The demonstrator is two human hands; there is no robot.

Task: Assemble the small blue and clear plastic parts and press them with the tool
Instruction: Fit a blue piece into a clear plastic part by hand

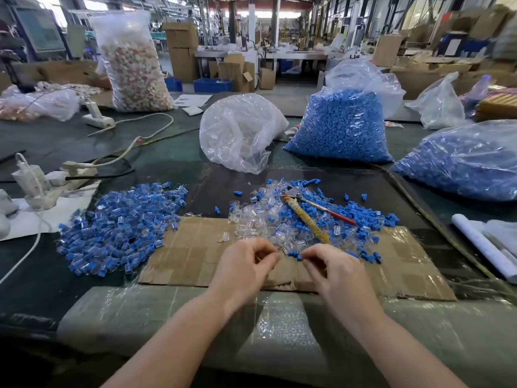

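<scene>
Far right on tabletop (156, 161): bag of blue parts (341, 127), bulky, probably heavy, no need to lift. Left: finished pile (120, 228). Centre: loose mixed heap (293, 217), pressing tool (307, 217) lying on top. Near, over cardboard (195, 247): left hand (246, 264), fingers curled, contents hidden, cannot tell. Right hand (330, 267) pinching blue part (299, 256). Likely light, stiff, slippery; best gripped at sides by fingertips.
</scene>
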